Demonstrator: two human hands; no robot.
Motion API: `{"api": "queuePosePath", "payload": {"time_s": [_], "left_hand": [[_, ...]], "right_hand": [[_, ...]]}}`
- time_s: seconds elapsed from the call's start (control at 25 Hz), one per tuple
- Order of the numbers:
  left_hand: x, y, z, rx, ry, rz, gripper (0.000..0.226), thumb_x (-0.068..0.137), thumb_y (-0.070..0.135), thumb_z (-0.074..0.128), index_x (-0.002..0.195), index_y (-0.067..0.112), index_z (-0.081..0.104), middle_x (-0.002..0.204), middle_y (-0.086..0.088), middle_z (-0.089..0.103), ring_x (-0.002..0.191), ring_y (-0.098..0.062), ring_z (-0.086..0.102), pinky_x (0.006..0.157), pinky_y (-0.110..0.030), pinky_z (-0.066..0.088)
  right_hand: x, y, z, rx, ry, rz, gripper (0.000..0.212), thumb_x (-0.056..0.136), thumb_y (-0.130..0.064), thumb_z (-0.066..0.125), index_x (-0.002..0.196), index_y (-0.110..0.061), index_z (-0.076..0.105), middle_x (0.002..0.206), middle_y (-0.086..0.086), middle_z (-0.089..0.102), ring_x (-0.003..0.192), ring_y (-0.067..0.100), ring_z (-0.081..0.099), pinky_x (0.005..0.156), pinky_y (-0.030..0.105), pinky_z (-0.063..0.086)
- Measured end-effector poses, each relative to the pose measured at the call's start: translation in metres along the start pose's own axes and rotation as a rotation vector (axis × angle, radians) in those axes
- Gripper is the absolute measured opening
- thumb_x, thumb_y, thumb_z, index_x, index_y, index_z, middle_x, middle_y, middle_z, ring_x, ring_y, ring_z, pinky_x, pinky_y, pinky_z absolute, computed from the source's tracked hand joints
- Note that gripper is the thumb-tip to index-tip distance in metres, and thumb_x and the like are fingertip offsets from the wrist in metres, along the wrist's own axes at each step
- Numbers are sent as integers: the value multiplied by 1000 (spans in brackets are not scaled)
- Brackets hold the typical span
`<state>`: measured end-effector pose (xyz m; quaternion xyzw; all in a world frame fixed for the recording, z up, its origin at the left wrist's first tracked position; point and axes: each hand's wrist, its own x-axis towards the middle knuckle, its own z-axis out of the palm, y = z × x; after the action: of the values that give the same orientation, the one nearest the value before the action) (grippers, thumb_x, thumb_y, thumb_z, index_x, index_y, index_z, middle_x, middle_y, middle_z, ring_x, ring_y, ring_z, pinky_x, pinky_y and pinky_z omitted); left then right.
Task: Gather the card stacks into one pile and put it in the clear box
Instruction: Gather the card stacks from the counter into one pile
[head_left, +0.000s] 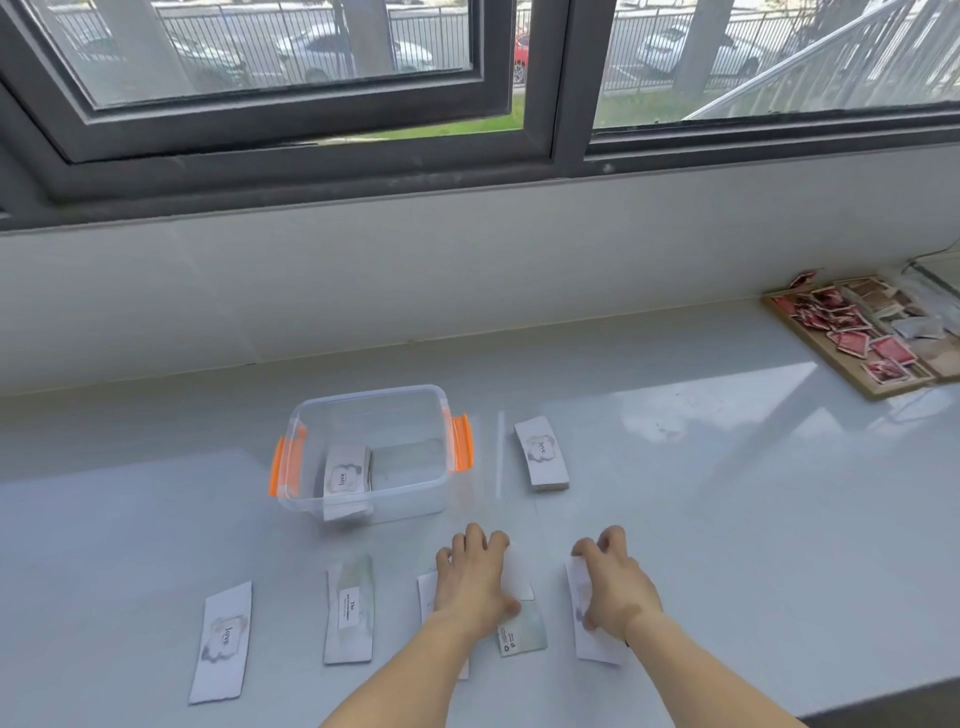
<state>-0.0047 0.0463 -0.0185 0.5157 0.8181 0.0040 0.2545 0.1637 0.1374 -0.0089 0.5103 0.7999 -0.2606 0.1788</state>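
A clear box with orange latches stands on the white counter, with one card stack inside at its left. Another stack lies to the right of the box. Along the near edge lie a "love" stack and a second stack. My left hand rests palm down on cards in the middle. My right hand presses on the rightmost stack, fingers curled at its edges.
A wooden tray with several red packets sits at the far right of the counter. A window wall rises behind the counter. The counter's front edge runs below my forearms at the right.
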Motion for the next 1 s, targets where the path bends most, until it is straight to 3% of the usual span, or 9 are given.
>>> {"api": "queuePosePath", "payload": {"time_s": [0.08,0.2,0.36,0.44,0.52,0.64,0.76,0.88,1.0], "left_hand": [[-2,-5,-6,-58,16,-27,55,76,28,67,124,22,40,123,-3,42,114,-26,44,96,-37,34],[-5,-17,-15,-256,-5,-50,35,85,15,51,117,22,38,115,-3,56,101,-29,55,77,-37,37],[-5,-31,-21,-562,137,-153,28,84,2,33,102,25,35,94,-2,58,80,-29,56,63,-36,39],[-2,-36,-22,-683,181,-188,26,86,2,31,98,25,35,90,-3,57,76,-26,55,60,-35,38],[-1,-32,-22,-817,139,-173,22,86,3,32,95,22,37,86,-2,57,72,-22,51,61,-34,36],[-4,-23,-18,-979,43,-156,24,80,0,36,81,24,41,78,4,51,73,-19,44,66,-33,33],[-10,-16,-17,-1099,-36,-162,16,74,6,39,76,22,40,76,3,42,74,-19,35,70,-34,28],[-15,-13,-19,-1157,-109,-168,20,58,16,41,77,21,39,75,3,39,73,-18,32,67,-33,26],[-17,-13,-16,-1082,-182,-139,29,54,14,41,81,23,36,79,3,38,71,-17,33,60,-29,27]], "right_hand": [[1,-2,-2,87,5,-19,72,72,-4,69,131,-29,35,129,3,29,90,26,55,70,32,51],[4,-8,-5,311,21,-58,74,74,7,47,135,-32,31,113,3,57,91,22,60,76,31,52],[3,-15,-15,440,-2,-59,42,68,5,56,93,-30,61,86,-5,69,78,15,63,72,34,55],[0,-23,-17,466,6,-94,30,67,0,61,79,-28,62,87,-4,69,75,17,63,65,32,54],[-1,-33,-17,501,48,-140,25,67,-4,65,80,-25,60,94,-3,64,74,21,61,59,32,51],[1,-44,-10,462,85,-217,38,69,-6,68,96,-28,52,104,-6,51,76,19,54,64,33,50],[3,-50,-5,346,23,-219,47,73,-14,69,112,-36,54,99,-12,56,81,13,55,70,28,50],[2,-55,-2,216,47,-204,24,77,-28,65,100,-35,64,83,-12,57,85,12,51,68,30,44],[-1,-56,9,122,55,-293,10,88,-30,56,96,-24,58,91,-2,51,86,20,52,68,36,43]]}}
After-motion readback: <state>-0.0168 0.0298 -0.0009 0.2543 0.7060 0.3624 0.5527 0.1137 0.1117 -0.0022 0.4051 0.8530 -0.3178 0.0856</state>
